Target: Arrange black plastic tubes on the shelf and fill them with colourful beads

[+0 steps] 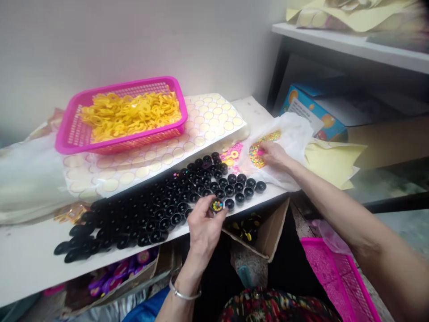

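Note:
My left hand (pixel 203 223) is closed around a small black round cap (pixel 216 205) with coloured bits inside, held at the table's front edge. Rows of black caps (pixel 161 205) lie on the white table (pixel 30 259) beside it. My right hand (pixel 273 155) reaches to the right and pinches a pink bit at a pile of coloured beads (pixel 258 152) lying on a white plastic bag (pixel 295 134).
A pink basket (pixel 72 134) of yellow rings stands at the back on a sheet of round stickers (pixel 208 120). Open cardboard boxes (pixel 268 232) sit under the table. Another pink basket (pixel 338 281) is at lower right. Shelves with a blue box (pixel 311 107) stand to the right.

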The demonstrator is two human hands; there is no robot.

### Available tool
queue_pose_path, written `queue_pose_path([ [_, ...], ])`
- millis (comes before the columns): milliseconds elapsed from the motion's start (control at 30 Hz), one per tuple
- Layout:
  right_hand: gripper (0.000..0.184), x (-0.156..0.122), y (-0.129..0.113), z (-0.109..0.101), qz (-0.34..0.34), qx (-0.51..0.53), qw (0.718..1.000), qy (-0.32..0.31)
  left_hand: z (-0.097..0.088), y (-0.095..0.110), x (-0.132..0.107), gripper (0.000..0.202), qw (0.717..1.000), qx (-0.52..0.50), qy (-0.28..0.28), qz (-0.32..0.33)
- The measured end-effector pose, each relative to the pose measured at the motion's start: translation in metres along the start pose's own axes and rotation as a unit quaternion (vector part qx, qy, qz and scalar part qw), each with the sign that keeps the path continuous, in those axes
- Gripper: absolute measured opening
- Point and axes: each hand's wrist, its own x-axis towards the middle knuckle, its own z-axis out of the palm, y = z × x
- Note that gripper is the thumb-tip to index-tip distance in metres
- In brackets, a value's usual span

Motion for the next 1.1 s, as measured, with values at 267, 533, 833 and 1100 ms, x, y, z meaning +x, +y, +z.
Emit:
queue_pose_path([
  [267, 0.022, -0.002, -0.016, 0.001, -0.018, -0.118, 0.992, -0.042, 0.019, -0.05, -0.025, 0.027, 0.982, 0.124, 0.053, 0.132],
  [533, 0.025, 0.008, -0.025, -0.003, -0.023, -0.161, 0.984, -0.068, 0.031, -0.061, -0.019, 0.038, 0.949, 0.189, 0.088, 0.235],
  [833, 0.012, 0.02, -0.009, 0.006, -0.03, 0.009, 0.997, -0.068, 0.03, -0.065, -0.028, 0.047, 0.914, 0.24, 0.145, 0.292],
  [1100, 0.022, 0.003, 0.006, 0.006, -0.03, 0.286, 0.957, -0.02, 0.024, -0.051, -0.037, 0.045, 0.881, 0.228, 0.195, 0.366],
])
